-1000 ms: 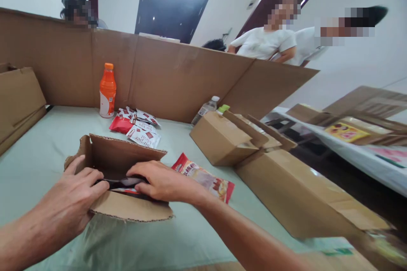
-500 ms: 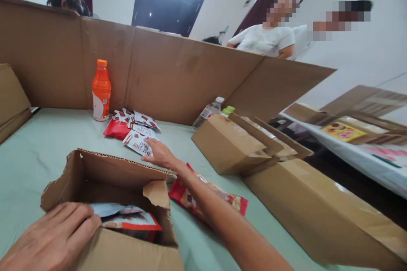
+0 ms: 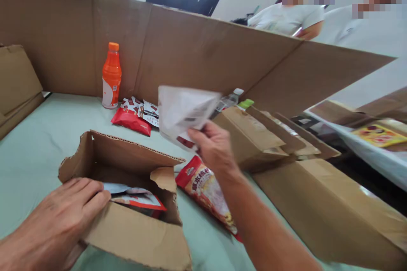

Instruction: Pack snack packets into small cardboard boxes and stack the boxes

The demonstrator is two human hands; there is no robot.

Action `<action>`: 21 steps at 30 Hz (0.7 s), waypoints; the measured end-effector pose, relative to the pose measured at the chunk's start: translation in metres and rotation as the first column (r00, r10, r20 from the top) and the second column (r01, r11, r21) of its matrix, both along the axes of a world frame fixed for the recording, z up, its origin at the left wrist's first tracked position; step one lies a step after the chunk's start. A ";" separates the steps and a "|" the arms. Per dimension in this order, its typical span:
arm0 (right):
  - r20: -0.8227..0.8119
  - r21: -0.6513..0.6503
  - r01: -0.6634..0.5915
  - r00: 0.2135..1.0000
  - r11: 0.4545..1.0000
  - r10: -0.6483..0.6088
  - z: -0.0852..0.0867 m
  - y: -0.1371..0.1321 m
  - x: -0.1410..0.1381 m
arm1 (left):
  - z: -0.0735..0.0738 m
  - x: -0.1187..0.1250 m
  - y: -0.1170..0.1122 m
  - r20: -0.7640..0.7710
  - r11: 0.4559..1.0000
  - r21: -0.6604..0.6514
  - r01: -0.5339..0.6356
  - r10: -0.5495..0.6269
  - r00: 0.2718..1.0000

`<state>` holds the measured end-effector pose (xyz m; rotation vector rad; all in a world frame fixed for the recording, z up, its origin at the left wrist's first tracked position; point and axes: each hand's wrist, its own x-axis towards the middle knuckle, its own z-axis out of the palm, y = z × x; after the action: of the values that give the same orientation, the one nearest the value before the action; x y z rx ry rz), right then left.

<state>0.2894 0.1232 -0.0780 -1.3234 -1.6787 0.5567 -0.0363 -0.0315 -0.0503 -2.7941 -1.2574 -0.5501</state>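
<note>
My left hand [image 3: 74, 205] is closed over the near left edge of an open cardboard box [image 3: 136, 235], fingers curled inside its rim. Several packets [image 3: 140, 200], one edged in red, lie inside the box. Raised above the table, my right hand [image 3: 216, 146] pinches a white sachet [image 3: 187, 108] by its lower corner between thumb and fingers. Below my right forearm lies a red and cream food bag [image 3: 205, 192], partly covered by the arm. Behind the box, a red packet [image 3: 132, 122] sits against a pile of small white and brown sachets [image 3: 148, 110].
An orange drink bottle [image 3: 111, 76] stands by the tall cardboard partition [image 3: 190, 55]. To the right are closed cardboard boxes [image 3: 330, 207], with a clear bottle [image 3: 233, 98] and a green cap [image 3: 246, 103] behind. Flattened cardboard [image 3: 19, 80] leans at left. People are beyond the partition.
My right hand has picked up a white sachet from beside the pile and lifted it up and to the right. My left hand keeps its hold on the box. The camera view has shifted.
</note>
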 end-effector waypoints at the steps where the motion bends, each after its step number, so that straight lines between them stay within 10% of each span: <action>1: -0.218 0.058 -0.041 0.975 0.997 0.053 0.015 -0.020 0.004 | 0.004 0.001 0.001 -0.016 1.000 -0.015 0.009 -0.009 1.000; 4: -0.348 0.146 -0.168 0.914 0.975 0.209 0.054 -0.074 -0.002 | 0.010 0.001 0.001 -0.061 0.999 -0.047 0.010 -0.013 0.998; 10: 0.248 0.168 -0.508 0.851 0.845 0.462 0.073 -0.097 -0.062 | -0.003 -0.007 0.002 -0.122 0.996 -0.081 -0.028 0.018 0.992; 21: 0.201 0.100 -0.481 0.867 0.871 0.455 0.102 -0.123 -0.063 | -0.018 -0.007 0.001 -0.050 0.999 -0.031 -0.019 0.017 0.999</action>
<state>0.2261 -0.0002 0.0236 -0.8689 -2.1636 0.5937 -0.0438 -0.0309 -0.0679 -2.7999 -1.2913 -0.4609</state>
